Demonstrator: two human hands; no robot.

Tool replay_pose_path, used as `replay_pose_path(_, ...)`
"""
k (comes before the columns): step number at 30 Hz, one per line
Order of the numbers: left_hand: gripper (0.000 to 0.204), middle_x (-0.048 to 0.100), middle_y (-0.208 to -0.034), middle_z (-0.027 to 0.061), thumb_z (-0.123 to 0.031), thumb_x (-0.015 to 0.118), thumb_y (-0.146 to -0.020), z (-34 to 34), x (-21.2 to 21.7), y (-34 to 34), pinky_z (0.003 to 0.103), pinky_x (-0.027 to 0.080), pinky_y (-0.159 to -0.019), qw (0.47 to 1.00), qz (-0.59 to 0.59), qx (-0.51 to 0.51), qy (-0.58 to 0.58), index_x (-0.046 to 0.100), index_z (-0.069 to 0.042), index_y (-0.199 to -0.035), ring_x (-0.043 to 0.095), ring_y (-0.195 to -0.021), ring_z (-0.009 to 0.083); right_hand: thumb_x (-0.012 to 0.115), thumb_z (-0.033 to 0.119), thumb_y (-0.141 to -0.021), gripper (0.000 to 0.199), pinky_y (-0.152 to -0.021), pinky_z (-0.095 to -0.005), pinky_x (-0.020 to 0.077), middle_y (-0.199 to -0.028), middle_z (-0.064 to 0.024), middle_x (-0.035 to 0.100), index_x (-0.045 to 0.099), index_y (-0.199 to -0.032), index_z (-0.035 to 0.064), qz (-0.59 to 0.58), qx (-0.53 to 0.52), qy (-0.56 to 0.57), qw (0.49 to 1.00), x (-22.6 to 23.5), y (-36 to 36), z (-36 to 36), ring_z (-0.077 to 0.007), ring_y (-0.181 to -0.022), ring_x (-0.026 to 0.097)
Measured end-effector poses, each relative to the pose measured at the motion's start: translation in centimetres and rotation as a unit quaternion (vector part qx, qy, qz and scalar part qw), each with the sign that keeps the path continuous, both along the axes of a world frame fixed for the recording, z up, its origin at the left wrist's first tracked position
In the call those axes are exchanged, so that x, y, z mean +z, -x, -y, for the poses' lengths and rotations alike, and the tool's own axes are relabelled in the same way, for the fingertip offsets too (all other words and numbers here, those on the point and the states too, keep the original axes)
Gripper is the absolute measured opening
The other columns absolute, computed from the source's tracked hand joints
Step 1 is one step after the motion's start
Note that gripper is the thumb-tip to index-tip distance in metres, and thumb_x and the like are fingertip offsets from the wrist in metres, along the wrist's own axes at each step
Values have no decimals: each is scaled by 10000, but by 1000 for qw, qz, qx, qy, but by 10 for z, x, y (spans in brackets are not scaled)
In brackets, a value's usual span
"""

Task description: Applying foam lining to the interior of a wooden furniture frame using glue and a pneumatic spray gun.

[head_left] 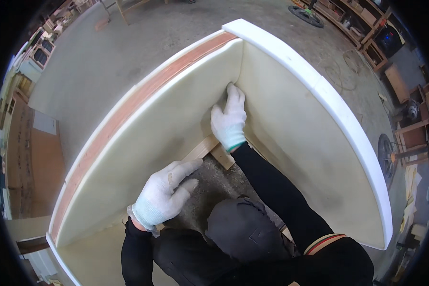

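Note:
Around me stands a foam-covered, sofa-like frame. Its left foam-lined panel (143, 128) and right foam-lined panel (314, 138) meet in a corner at the far side. My right hand (229, 117), in a white knit glove, reaches into that corner with its fingers extended upward against the foam; thumb and forefinger are apart. Nothing shows in it, though some fingertips are partly hidden. My left hand (164, 195), gloved likewise, is beside the lower part of the left panel, fingers stretched and thumb apart, with nothing in it. Whether it touches the foam I cannot tell.
A bare wood strip (143, 102) runs along the left panel's top; white foam edging (314, 78) caps the right one. Wooden rails (222, 156) cross low in the corner. Beyond are a large cardboard box (45, 157), wooden shelves (355, 19) and a wheeled base (306, 16).

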State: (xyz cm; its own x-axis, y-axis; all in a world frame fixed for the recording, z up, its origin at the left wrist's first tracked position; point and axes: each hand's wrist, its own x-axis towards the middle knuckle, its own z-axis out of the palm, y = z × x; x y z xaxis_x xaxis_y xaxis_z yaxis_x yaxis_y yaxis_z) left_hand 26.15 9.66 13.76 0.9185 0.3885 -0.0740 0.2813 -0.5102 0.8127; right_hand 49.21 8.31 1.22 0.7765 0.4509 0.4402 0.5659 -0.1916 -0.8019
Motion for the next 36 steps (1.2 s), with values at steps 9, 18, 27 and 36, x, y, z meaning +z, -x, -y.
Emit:
replay_pose_path(9,355,697,-1118,164,11,601,-908,8,3,-27,334,529,-926,1000,13,20,-6,648,49,-1258,689,-1035,255,590,-8,-837,667,-1075,-504,445,-1395,-335,453,394,-1473,-54,13,11,-123,992,31,-2,-7,-522,-1247,506)
replay_pose_path(18,351,706,-1122,165,20,592,-908,14,0,-21,333,532,-924,999,1,41,-6,654,48,-1253,694,-1026,244,584,-7,-839,726,-1094,-521,430,-1410,-344,442,335,-1518,-72,44,10,-142,989,72,-1,-10,-512,-1271,479)
replay_pose_path(27,349,704,-1129,170,-8,605,-922,13,-11,-23,341,536,-929,999,-3,35,9,650,40,-1264,700,-1027,272,606,-1,-835,738,-1120,-504,423,-1456,-331,432,344,-1521,-75,110,41,-70,991,79,-3,1,-503,-1297,470)
replay_pose_path(36,340,705,-1136,167,-25,604,-941,11,-14,-17,340,527,-943,999,10,42,12,646,43,-1271,697,-1037,265,618,59,-850,729,-1169,-528,369,-1534,-349,365,372,-1527,-53,162,37,-127,978,85,-3,-15,-514,-1367,426)
